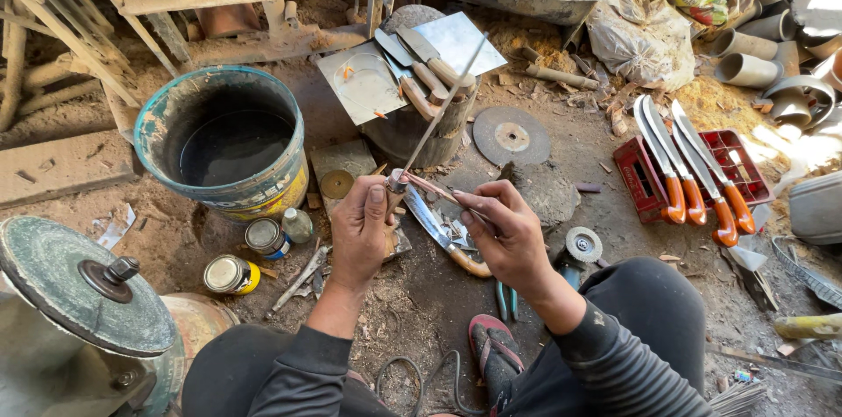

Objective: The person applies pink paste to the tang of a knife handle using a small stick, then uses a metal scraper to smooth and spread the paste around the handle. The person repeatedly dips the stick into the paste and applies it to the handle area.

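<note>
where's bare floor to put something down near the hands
Bare dirt lies between the grey grinding disc and the red plastic crate holding orange-handled knives. More lies right of the crate's near edge, toward the black-clad knee. It is crowded under the left hand and right hand, and by the blue bucket with small tins.

A thin metal rod (pixel 443 106), long and straight, stands tilted, its top leaning right and away over the stump. Its lower end sits pinched in the left hand (pixel 361 233). A shorter, thin reddish stick (pixel 436 190) lies slanting between both hands, its right end pinched in the right hand (pixel 504 233).
</note>
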